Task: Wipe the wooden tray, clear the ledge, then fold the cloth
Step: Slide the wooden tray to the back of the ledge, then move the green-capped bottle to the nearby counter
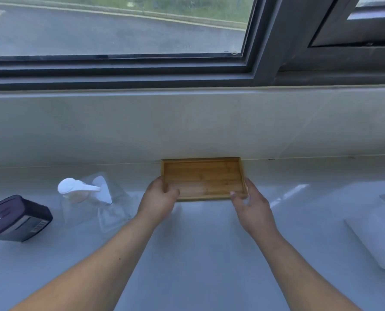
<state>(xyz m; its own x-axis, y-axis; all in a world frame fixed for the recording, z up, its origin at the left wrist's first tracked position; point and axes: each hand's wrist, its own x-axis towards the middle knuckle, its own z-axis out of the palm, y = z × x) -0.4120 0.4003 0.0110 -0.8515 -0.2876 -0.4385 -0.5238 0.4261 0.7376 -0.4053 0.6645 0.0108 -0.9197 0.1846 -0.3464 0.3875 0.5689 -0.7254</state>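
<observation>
Pale tabletop [198, 254] under window | left hand [159, 198], right hand [251, 204] both grasping empty bamboo tray [203, 179] | wiping unverifiable; no cloth identifiable; folding outstanding

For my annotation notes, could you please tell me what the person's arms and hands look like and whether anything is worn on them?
Both forearms are bare right to the picture's lower edge: no sleeves, gloves, watch or bracelets. The left hand and right hand show no rings as far as the blur allows. A small dark mark sits on the left forearm.

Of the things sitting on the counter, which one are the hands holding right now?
The wooden tray, against the wall; left hand and right hand grip its near corners. The clear pump bottle and dark box sit untouched.
</observation>
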